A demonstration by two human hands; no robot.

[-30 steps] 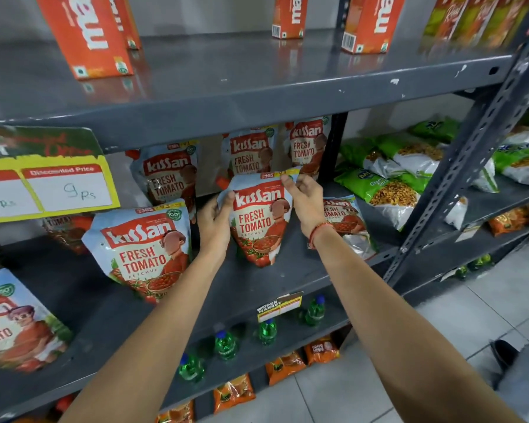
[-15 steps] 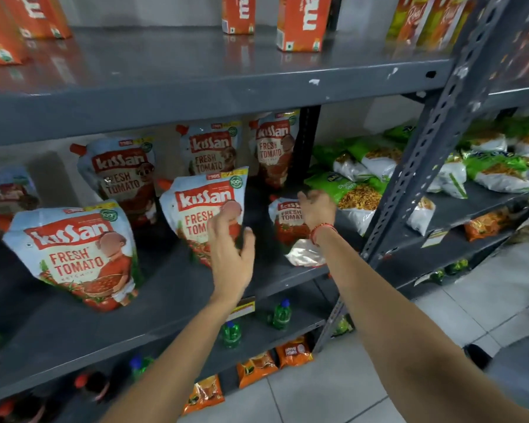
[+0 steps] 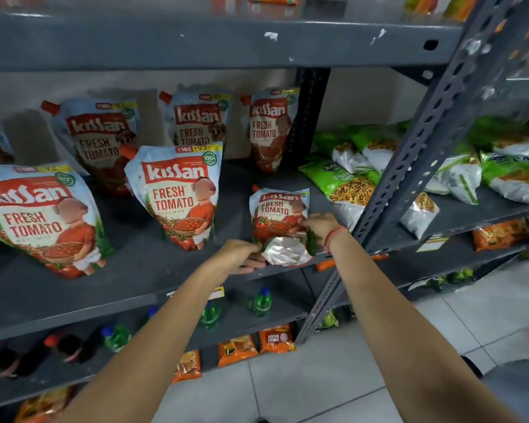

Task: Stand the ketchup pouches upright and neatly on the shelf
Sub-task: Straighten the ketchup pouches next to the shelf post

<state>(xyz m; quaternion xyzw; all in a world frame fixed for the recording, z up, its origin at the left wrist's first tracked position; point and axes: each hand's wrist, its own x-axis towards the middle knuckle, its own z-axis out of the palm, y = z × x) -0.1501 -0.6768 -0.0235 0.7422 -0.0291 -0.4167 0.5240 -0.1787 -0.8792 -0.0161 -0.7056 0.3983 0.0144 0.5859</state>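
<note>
Far left on the grey shelf, a big Kissan ketchup pouch stands at the front, leaning a little to the left. Behind it, against the back wall, a second pouch stands with its red spout cap up at the top left corner. Next along, a front pouch stands upright near the middle of the shelf, with another back pouch just behind it and a third back pouch beside the black upright post.

Then the hands. The left hand is down at the shelf's front edge, fingers curled and touching the lower left corner of a small ketchup pouch — whether it truly pinches the corner or only rests on it I cannot tell. That small pouch lies tipped back on the shelf, silver bottom gusset facing out toward the front edge, spout pointing to the back. The right hand, with a red thread on the wrist, grips the pouch's right side, fingers closed over the printed face.

Further right, past the slotted grey post, green snack bags lie heaped on the neighbouring shelf — more of them run on toward the edge. Below, green bottles and orange packets sit on the lower levels.
</note>
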